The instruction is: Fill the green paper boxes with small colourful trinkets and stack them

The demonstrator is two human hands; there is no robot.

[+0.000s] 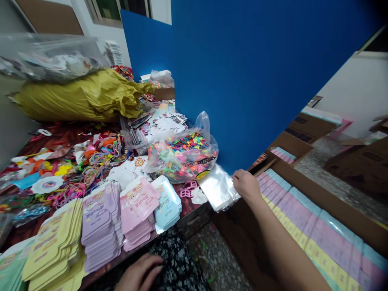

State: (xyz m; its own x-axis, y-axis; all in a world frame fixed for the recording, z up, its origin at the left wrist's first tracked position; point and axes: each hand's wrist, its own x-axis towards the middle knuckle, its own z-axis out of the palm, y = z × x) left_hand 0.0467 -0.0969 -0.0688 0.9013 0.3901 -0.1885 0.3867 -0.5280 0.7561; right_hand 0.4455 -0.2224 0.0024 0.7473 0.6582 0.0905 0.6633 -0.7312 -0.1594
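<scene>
My right hand (246,184) reaches forward and pinches the edge of a stack of clear plastic sleeves (218,188) lying at the table's right corner. My left hand (140,274) rests in my lap on black patterned fabric, fingers loosely curled, holding nothing that I can see. Just beyond the sleeves sits a clear bag of small bright multicoloured pieces (184,153). Stacks of printed cards lie along the table's front edge: yellow (56,238), purple (100,220), pink (138,212) and light blue (167,204).
A tall blue board (257,72) stands behind the table's right side. An open cardboard box (330,202) on the right holds rows of packed pastel cards. Loose coloured hair bands (72,178) and a yellow bag (81,95) cover the table's left and back.
</scene>
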